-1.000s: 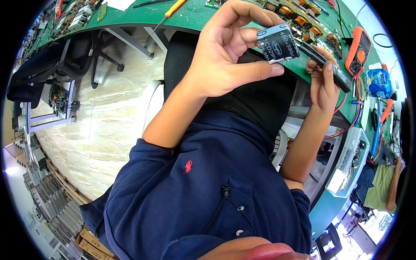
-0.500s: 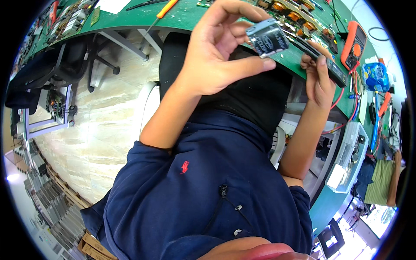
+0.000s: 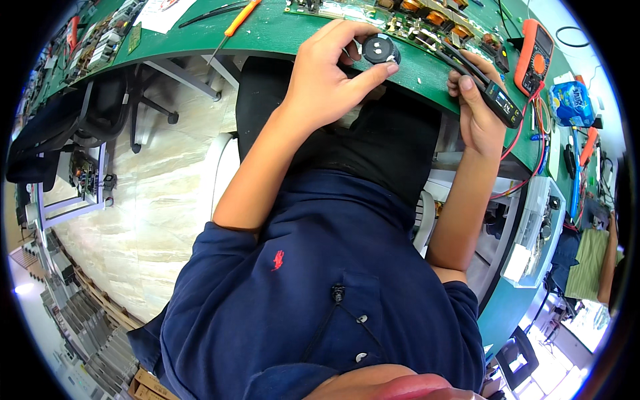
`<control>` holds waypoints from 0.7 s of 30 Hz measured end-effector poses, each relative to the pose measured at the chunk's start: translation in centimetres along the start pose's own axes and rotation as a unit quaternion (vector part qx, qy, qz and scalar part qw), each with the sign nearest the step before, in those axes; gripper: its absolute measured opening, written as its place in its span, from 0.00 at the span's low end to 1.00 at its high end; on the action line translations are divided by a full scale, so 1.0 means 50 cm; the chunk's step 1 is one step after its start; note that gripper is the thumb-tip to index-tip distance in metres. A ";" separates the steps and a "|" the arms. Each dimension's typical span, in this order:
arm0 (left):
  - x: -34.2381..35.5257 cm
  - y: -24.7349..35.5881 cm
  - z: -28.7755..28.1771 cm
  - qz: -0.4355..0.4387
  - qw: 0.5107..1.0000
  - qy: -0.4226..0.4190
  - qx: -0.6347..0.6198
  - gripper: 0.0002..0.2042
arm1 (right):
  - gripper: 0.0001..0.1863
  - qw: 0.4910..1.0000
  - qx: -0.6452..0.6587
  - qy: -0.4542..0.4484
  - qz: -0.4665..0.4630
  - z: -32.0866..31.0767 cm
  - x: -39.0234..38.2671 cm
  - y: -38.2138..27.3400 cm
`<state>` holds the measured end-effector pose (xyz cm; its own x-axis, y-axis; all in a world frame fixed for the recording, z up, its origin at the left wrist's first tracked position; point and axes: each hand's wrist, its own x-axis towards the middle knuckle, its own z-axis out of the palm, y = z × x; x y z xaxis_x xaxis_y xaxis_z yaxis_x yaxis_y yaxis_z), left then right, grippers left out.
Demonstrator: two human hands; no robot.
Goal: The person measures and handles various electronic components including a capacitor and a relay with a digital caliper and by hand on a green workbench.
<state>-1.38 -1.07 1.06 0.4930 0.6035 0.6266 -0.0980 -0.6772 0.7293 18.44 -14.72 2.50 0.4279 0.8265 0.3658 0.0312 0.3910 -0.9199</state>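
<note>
Between the fingertips and thumb of my left hand [image 3: 325, 75] is a large black electrolytic capacitor [image 3: 377, 55]. Its round end with two pale terminals faces up, over the near edge of the bench. My right hand [image 3: 477, 115] grips a black tweezer-type component tester [image 3: 501, 105] with a small lit screen. The tester's two prongs point up and left, toward the capacitor but apart from it. Beyond both hands lies a green circuit board [image 3: 400, 30] with copper coils and many parts.
An orange multimeter [image 3: 535, 59] with red leads lies at the right, near a blue packet [image 3: 572, 104]. A yellow-handled screwdriver [image 3: 239, 21] and a white paper [image 3: 163, 15] lie at the left of the green bench [image 3: 280, 32]. A clear plastic box [image 3: 535, 230] stands at the right.
My left hand has turned the capacitor from its printed side to its terminal end and drawn it slightly left. The tester has shifted a little down and left, with its screen turned into view.
</note>
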 end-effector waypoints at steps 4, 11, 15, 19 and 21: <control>0.006 0.000 0.000 0.047 0.995 0.014 0.081 0.18 | 0.19 1.000 0.007 0.021 0.015 0.005 -0.003 -0.005; 0.014 -0.020 -0.014 0.083 0.965 -0.012 0.249 0.20 | 0.13 0.999 0.030 0.026 0.017 0.007 -0.003 -0.007; 0.017 -0.011 -0.021 0.037 0.971 -0.058 0.231 0.19 | 0.14 0.999 0.018 0.038 0.002 0.000 -0.019 0.000; 0.017 -0.006 -0.022 0.042 0.969 -0.041 0.240 0.19 | 0.15 0.997 0.038 0.072 0.003 0.016 -0.017 -0.006; 0.020 -0.003 -0.017 0.041 0.968 -0.041 0.244 0.19 | 0.16 0.996 0.040 0.079 0.018 0.020 -0.008 -0.016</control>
<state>-1.61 -0.01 1.81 0.5703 0.5168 0.6385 0.2698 -0.8520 0.4486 17.33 -14.96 3.23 0.5650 0.7689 0.2994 -0.0565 0.3981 -0.9156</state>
